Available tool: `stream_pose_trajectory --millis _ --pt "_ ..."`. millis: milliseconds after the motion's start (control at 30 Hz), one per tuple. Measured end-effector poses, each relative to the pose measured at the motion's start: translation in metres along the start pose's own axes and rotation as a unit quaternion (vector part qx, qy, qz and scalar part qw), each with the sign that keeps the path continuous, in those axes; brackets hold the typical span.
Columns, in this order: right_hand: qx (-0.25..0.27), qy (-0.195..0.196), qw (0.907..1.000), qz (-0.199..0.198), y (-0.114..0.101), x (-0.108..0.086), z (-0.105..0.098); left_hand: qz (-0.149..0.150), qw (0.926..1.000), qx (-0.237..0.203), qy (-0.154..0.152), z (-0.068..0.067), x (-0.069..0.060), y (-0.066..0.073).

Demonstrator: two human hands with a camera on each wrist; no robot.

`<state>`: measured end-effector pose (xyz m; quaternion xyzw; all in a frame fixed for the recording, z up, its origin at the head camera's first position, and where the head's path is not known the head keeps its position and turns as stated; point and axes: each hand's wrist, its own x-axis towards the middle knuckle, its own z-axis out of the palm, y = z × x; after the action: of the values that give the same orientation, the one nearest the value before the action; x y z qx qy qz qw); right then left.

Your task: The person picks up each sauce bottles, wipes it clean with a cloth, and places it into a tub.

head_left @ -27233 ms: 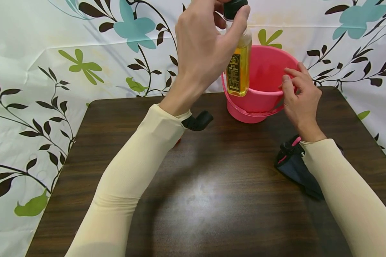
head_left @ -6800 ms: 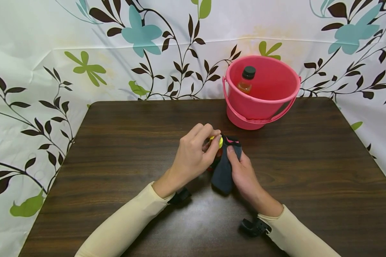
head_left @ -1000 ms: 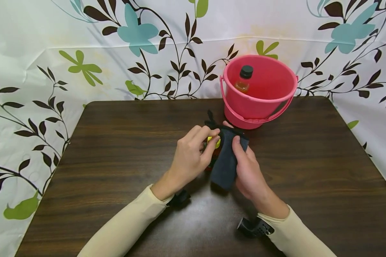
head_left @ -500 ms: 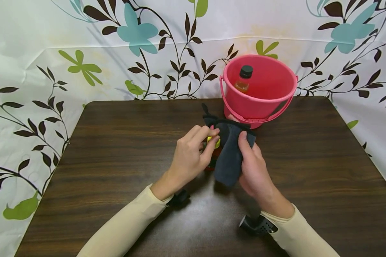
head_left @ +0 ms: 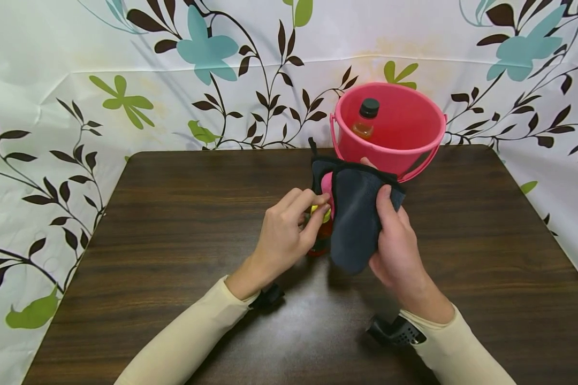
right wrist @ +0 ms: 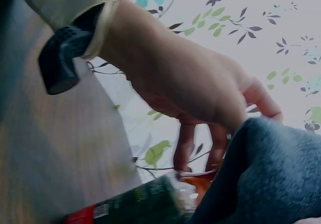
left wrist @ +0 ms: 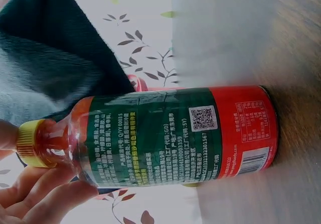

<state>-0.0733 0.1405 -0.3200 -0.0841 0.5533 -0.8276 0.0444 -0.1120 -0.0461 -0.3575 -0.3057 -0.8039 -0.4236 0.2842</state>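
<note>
A sauce bottle (left wrist: 150,138) with a green and red label and a yellow cap (left wrist: 31,143) stands upright on the table. My left hand (head_left: 285,232) pinches it at the cap and neck. In my right hand (head_left: 401,254) is a dark blue fuzzy cloth item (head_left: 355,222) with black edging and a pink strip (head_left: 327,184), gripped at its right side with the thumb on top. It hangs just right of the bottle and partly covers it in the head view. In the right wrist view, the cloth hides the bottle's cap.
A pink bucket (head_left: 390,147) with a lowered handle stands at the back right of the table. Inside it is a black-capped bottle (head_left: 366,117). The dark wooden table (head_left: 183,214) ends at a patterned curtain (head_left: 149,48).
Over the last second, my right hand moves right and lifts the cloth, uncovering its pink strip. My left hand stays at the bottle. Long before, it held the black-capped bottle now in the bucket.
</note>
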Motion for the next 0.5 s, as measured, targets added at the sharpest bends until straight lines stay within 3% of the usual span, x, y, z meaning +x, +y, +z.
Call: stream_pose_trajectory --millis 133,500 --pt "0.023 -0.013 0.9993 -0.025 -0.0065 0.0002 -0.0012 0.001 1.0000 -0.001 -0.002 0.0001 0.0006 -0.0005" --pt "-0.028 0.005 0.9993 -0.023 -0.0048 0.0002 -0.0030 0.002 1.0000 -0.006 -0.006 -0.0015 -0.0001 -0.0016"
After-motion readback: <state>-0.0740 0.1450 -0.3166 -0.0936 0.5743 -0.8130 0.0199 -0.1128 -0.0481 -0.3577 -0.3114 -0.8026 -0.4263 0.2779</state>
